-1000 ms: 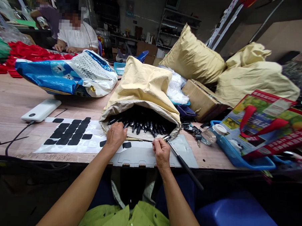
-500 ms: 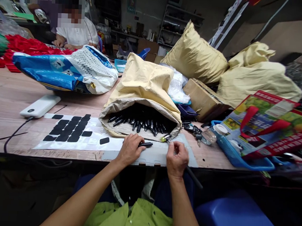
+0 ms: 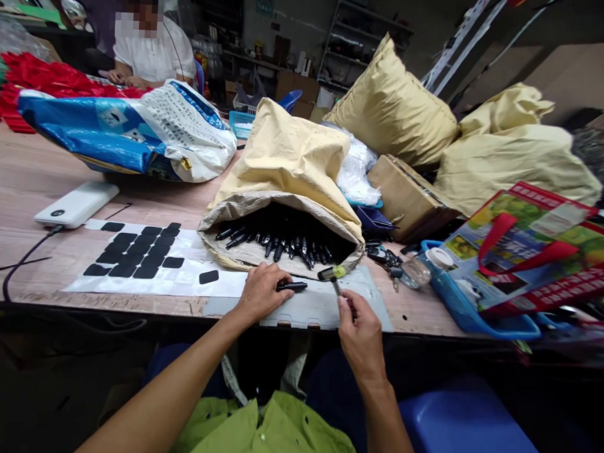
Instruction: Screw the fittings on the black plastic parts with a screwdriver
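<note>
My left hand (image 3: 264, 293) rests low over the grey board (image 3: 308, 313), closed on a black pen-like piece (image 3: 294, 286) whose end points right. To its right, my right hand (image 3: 361, 329) grips the handle of a small hammer (image 3: 332, 273) with a black and yellow-green head. That head is raised close to the lip of a cream cloth sack (image 3: 285, 159), apart from the piece in my left hand. Several similar black pieces (image 3: 278, 247) lie in the sack's open mouth; its depth is dark.
Black rounded patches (image 3: 135, 252) lie on a white sheet at left, near a white power bank (image 3: 77, 203). A blue-white bag (image 3: 136, 132) is behind. Keys (image 3: 388, 260), a clear jar (image 3: 416, 274) and a blue basket (image 3: 458, 307) stand at right. A person (image 3: 152, 53) sits across the table.
My right hand has turned and moved slightly right and down, and the hammer head has swung up and round. My left hand stays on the black piece.
</note>
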`<state>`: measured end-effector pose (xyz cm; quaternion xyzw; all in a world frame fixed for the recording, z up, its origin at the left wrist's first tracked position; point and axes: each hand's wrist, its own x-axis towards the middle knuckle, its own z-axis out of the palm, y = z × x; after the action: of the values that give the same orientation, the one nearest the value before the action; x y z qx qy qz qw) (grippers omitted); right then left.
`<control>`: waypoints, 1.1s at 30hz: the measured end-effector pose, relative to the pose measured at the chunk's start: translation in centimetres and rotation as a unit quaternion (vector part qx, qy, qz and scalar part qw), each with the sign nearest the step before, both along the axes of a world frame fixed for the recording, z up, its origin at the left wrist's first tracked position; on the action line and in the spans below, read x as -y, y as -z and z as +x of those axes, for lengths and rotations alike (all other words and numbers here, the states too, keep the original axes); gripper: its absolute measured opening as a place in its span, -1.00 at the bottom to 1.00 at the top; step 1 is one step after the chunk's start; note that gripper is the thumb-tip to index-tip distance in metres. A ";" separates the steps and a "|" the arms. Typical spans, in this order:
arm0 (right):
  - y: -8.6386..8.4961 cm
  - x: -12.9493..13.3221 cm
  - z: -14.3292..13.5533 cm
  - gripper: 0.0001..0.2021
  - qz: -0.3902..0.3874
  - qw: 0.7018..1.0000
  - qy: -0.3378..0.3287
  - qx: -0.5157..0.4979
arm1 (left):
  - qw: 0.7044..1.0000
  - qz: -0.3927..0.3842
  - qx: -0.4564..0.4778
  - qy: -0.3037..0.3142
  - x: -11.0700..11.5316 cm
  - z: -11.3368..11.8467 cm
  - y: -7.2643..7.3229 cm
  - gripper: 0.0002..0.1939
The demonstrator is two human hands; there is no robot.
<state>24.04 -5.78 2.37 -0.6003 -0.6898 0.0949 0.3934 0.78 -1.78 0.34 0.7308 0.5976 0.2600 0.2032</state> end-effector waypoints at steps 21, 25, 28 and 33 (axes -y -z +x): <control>0.2 1.8 -4.9 -0.68 0.020 0.993 -0.031 0.112 | 1.000 0.008 -0.004 -0.007 0.0 0.1 0.0 -0.82; 0.0 0.9 -3.5 -0.67 0.035 0.993 0.042 0.107 | 1.000 0.007 0.003 0.010 0.0 -0.1 0.2 -0.83; 0.1 -0.5 -1.5 -0.69 0.037 0.985 0.089 0.146 | 1.000 0.004 0.011 0.021 0.0 -0.4 0.0 -0.78; 1.7 -2.4 0.9 -0.68 0.023 0.966 0.109 0.233 | 0.999 -0.005 0.001 0.033 0.1 -0.6 -0.3 -0.57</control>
<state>24.91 -3.40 0.70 -0.6678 -0.6951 -0.1068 0.2440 0.19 -1.92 0.66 0.7488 0.5740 0.2514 0.2159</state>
